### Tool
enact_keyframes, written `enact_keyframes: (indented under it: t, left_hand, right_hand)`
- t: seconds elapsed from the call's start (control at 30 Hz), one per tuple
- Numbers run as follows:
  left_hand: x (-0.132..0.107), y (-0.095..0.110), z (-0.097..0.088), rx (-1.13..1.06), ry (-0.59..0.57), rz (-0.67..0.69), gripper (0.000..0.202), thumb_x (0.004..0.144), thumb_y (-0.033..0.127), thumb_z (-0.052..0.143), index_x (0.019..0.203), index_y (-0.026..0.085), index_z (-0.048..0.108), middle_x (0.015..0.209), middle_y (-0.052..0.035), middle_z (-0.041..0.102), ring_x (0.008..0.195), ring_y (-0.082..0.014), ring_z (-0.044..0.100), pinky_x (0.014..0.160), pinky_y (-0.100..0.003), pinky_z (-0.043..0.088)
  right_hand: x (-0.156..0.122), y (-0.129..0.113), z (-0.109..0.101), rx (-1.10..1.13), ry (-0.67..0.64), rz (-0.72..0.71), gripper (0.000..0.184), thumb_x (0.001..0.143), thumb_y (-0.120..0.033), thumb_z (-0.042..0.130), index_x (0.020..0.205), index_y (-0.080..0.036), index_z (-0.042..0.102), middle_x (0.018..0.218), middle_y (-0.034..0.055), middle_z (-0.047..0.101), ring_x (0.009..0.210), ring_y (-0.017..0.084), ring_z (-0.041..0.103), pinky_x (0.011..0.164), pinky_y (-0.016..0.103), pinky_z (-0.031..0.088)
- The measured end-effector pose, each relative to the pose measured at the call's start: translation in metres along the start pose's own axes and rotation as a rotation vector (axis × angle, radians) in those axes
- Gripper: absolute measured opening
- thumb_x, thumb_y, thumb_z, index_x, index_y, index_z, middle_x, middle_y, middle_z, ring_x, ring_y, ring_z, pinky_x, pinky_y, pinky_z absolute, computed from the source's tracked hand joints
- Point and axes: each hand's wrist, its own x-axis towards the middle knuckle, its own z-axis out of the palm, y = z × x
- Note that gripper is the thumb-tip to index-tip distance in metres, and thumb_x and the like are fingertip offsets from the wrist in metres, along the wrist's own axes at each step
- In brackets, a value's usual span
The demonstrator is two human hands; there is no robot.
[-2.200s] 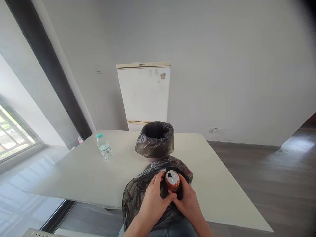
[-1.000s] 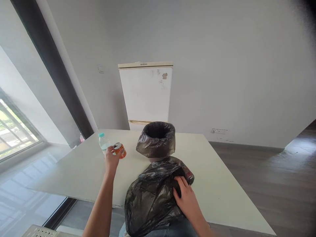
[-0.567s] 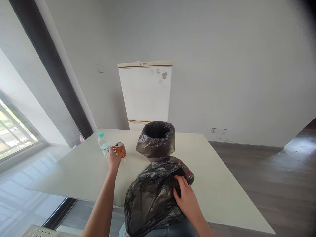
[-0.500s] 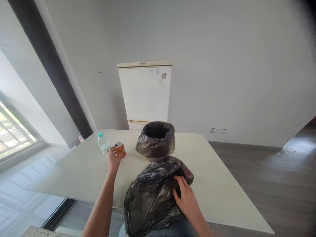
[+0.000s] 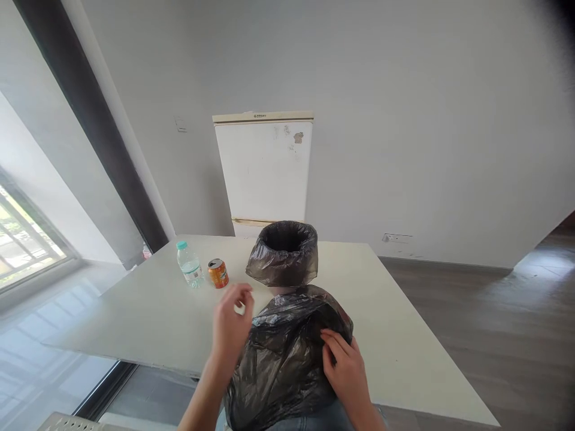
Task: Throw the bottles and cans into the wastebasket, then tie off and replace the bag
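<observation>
White table (image 5: 413,335) — right hand (image 5: 345,365) touches crumpled bag (image 5: 278,362).

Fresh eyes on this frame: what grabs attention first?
Probably the crumpled black bag draped over the near edge of the pale table, the right hand on it. Just behind stands a black-lined bin. To its left, an orange can stands beside a teal-capped bottle, with the left hand between can and bag, holding nothing visible.

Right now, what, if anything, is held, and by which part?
The left hand shows nothing held. The right hand is on the nearer black bag, near its opening; whether it grips cannot be told.
</observation>
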Motion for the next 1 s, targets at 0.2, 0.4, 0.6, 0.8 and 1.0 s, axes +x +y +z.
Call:
enact_keyframes:
  t: [0.2, 0.4, 0.6, 0.8, 1.0]
  left_hand:
    - [-0.062, 0.056, 0.041, -0.1, -0.635, 0.043, 0.03, 0.09, 0.017, 0.054, 0.101, 0.028, 0.079, 0.094, -0.0049, 0.079, 0.082, -0.0221, 0.074, 0.075, -0.032, 0.058]
    - [-0.072, 0.033, 0.086, 0.175, -0.559, -0.059, 0.039, 0.094, 0.019, 0.052, 0.126, 0.015, 0.074, 0.123, -0.0205, 0.074, 0.118, -0.0357, 0.07, 0.104, -0.047, 0.052]
    - [-0.048, 0.019, 0.089, 0.453, -0.488, -0.098, 0.031, 0.101, 0.019, 0.049, 0.108, 0.012, 0.078, 0.111, -0.0173, 0.077, 0.11, -0.0302, 0.071, 0.101, -0.038, 0.049]
    - [-0.039, -0.002, 0.091, 0.59, -0.543, -0.116, 0.025, 0.09, 0.013, 0.063, 0.112, 0.011, 0.075, 0.116, -0.0187, 0.074, 0.115, -0.0326, 0.069, 0.099, -0.038, 0.049]
    - [-0.042, -0.012, 0.087, 0.597, -0.601, -0.132, 0.052, 0.087, 0.009, 0.066, 0.139, 0.014, 0.062, 0.137, -0.0182, 0.068, 0.132, -0.0322, 0.062, 0.11, -0.039, 0.044]
  right_hand:
    - [-0.001, 0.004, 0.004, -0.12, -0.029, -0.012, 0.031, 0.097, -0.014, 0.047, 0.11, -0.019, 0.075, 0.124, 0.0108, 0.077, 0.105, 0.027, 0.075, 0.095, 0.046, 0.055]
    - [-0.003, 0.006, 0.008, -0.236, 0.016, 0.048, 0.046, 0.094, -0.012, 0.044, 0.137, -0.016, 0.062, 0.129, 0.0165, 0.073, 0.115, 0.031, 0.07, 0.096, 0.048, 0.054]
    - [0.0, 0.004, 0.009, -0.231, -0.036, 0.054, 0.04, 0.093, -0.012, 0.047, 0.131, -0.014, 0.061, 0.112, 0.0151, 0.075, 0.104, 0.031, 0.068, 0.098, 0.049, 0.053]
    - [0.001, 0.004, 0.009, -0.255, -0.054, 0.121, 0.041, 0.094, -0.014, 0.048, 0.134, -0.014, 0.058, 0.117, 0.0166, 0.071, 0.111, 0.033, 0.065, 0.095, 0.048, 0.053]
    - [0.002, 0.005, 0.012, -0.237, -0.164, 0.143, 0.056, 0.094, -0.009, 0.045, 0.15, -0.015, 0.047, 0.134, 0.0155, 0.066, 0.122, 0.031, 0.063, 0.099, 0.044, 0.051]
